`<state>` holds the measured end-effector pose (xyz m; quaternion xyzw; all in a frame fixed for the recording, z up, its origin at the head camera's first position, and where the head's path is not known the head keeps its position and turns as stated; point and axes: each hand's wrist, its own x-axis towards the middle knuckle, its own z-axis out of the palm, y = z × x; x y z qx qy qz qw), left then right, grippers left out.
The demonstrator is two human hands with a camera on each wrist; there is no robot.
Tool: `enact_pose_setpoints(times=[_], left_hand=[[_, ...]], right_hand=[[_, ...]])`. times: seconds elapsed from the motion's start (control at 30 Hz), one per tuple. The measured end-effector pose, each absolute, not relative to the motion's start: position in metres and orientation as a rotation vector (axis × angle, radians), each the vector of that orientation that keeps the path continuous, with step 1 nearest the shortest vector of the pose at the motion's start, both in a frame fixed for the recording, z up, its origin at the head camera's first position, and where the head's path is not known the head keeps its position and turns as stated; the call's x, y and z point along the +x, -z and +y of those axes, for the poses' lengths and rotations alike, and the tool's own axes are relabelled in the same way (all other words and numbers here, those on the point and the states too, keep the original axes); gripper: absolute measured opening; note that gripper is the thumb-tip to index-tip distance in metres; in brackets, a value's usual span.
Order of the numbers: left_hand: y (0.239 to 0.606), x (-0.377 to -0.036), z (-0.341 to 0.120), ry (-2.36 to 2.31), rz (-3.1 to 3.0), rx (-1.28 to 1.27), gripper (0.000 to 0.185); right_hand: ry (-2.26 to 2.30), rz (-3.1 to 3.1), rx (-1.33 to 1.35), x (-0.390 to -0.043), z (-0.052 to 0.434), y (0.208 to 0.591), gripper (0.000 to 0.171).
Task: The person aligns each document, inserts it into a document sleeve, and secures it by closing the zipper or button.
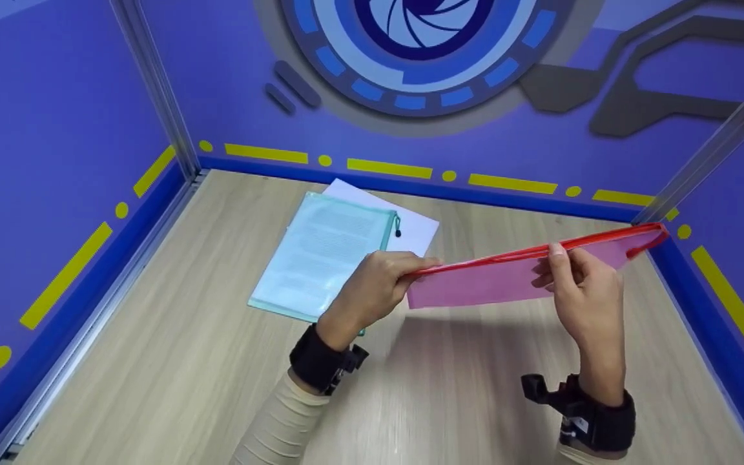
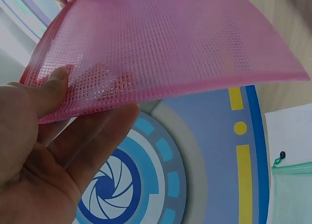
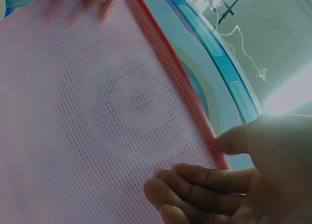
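Head view shows both hands holding a pink mesh pouch with a red zipper edge up in the air over the wooden tabletop, stretched between them so it hangs nearly flat. The left hand pinches one end, thumb on top and fingers beneath, as the left wrist view confirms. The right hand pinches the zipper edge further along, thumb against the red band, fingers curled behind the mesh. A green mesh pouch lies on a white sheet behind the left hand.
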<state>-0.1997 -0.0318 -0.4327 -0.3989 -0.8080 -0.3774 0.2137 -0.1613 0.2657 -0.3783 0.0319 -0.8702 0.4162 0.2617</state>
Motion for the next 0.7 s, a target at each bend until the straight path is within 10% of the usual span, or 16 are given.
enact_pose_setpoints(times=[0.27, 0.7], left_hand=[[0.436, -0.195, -0.017, 1.301, -2.360, -1.127, 0.029], [0.457, -0.159, 0.044, 1.238, -2.583, -1.297, 0.086]], right_hand=[[-1.134, -2.248, 0.144, -0.162, 0.263, 0.380, 0.025], [-1.000, -2.260, 0.252, -0.161, 0.256, 0.382, 0.008]])
